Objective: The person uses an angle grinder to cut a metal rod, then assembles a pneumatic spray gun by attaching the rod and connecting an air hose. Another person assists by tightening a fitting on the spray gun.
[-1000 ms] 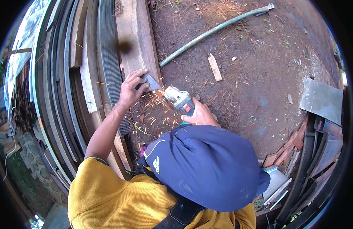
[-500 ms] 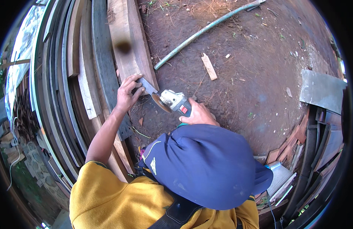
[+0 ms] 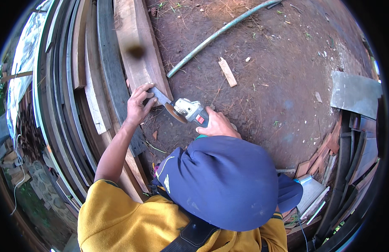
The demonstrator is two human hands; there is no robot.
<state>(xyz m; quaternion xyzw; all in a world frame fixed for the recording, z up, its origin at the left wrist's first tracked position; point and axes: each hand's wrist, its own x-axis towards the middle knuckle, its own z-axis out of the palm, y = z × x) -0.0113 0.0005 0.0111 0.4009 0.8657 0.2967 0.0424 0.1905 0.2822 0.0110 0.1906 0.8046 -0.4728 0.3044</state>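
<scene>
My left hand (image 3: pixel 140 104) pinches a flat grey metal piece (image 3: pixel 161 96) between thumb and fingers, over the edge of a thick wooden plank (image 3: pixel 137 69). My right hand (image 3: pixel 219 125) is wrapped round the body of an angle grinder (image 3: pixel 193 112) with a grey and dark case, a pale head and a red patch. Its brown disc (image 3: pixel 175 113) is at the lower right end of the metal piece. Whether the disc touches the metal or is spinning, I cannot tell. My blue-clothed leg (image 3: pixel 228 180) hides part of my right arm.
Long planks and boards (image 3: pixel 70 84) lie stacked on my left. On the bare soil (image 3: pixel 266 92) are a greenish pole (image 3: pixel 222 31) and a small wood scrap (image 3: pixel 227 72). A grey sheet (image 3: pixel 355 94) and more boards (image 3: pixel 362 155) stand at the right.
The whole view has shifted slightly. Both hands keep their holds, with the metal piece and the grinder in nearly the same place against each other.
</scene>
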